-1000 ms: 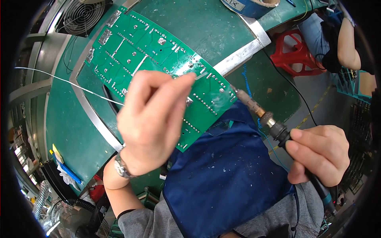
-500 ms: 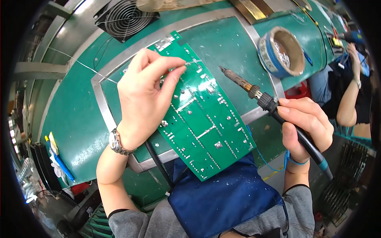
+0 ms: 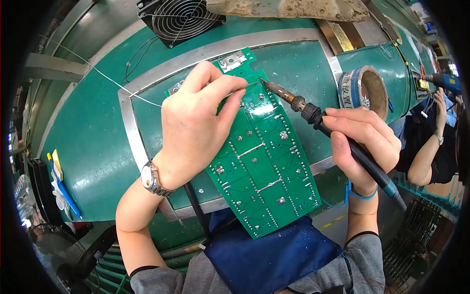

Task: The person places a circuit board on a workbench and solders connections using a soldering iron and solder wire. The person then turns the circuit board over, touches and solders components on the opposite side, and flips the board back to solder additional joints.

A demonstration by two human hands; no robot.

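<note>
While the left hand (image 3: 196, 125) pinches solder wire (image 3: 107, 78) over the green circuit board (image 3: 259, 161) on the bench (image 3: 88, 142), the right hand (image 3: 364, 142) grips the soldering iron (image 3: 313, 115); soldering a top-edge joint looks underway, needing steady tip contact.

Green bench (image 3: 93, 147) carries circuit board (image 3: 264, 166), perhaps tape (image 3: 362, 90).

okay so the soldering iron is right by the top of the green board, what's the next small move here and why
Probably lower the soldering iron tip the last bit onto the joint near the top of the circuit board. The right hand holds the iron like a pen with its tip just at the board's upper part, and the left hand pinches the thin solder wire right beside that tip, so both seem lined up on one spot.
</note>
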